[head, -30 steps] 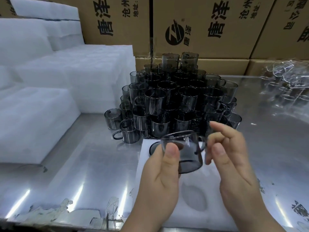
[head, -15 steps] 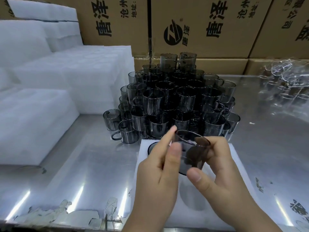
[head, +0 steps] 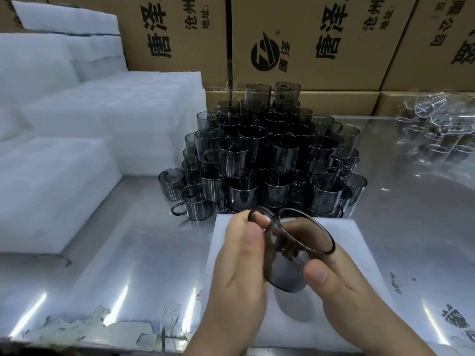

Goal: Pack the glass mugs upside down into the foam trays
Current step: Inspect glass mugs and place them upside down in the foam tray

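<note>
Presently, the glass mug (head: 295, 255) is held in the air directly above the foam tray (head: 365, 253), clear of its surface and tilted, so it is neither upright nor inverted. The left hand (head: 239, 265) pinches the handle (head: 259, 217) on the side of the mug toward the tray's left edge, with its fingers curled about the loop. The right hand (head: 344, 296) grips the body: its thumb (head: 314, 274) presses the near wall, and its fingers, seen through the smoked glass, wrap the far wall. Below the mug, a round pocket (head: 293, 312) in the tray stands unfilled. Beyond the tray's far edge, the pile of mugs (head: 270, 160) is stacked on the tabletop (head: 128, 253). Stacks of foam (head: 51, 188) lie well to the tray's left. The mug appears thin-walled, rigid, smooth and probably light. It is likely to chip against other glass and to slip from a loose grip. Hold is best taken across the body wall, thumb opposed to fingers. The handle should serve only to steer rotation, as a glass loop is probably the weakest part. The foam should yield, so the rim can be lowered squarely into the pocket without force.
</note>
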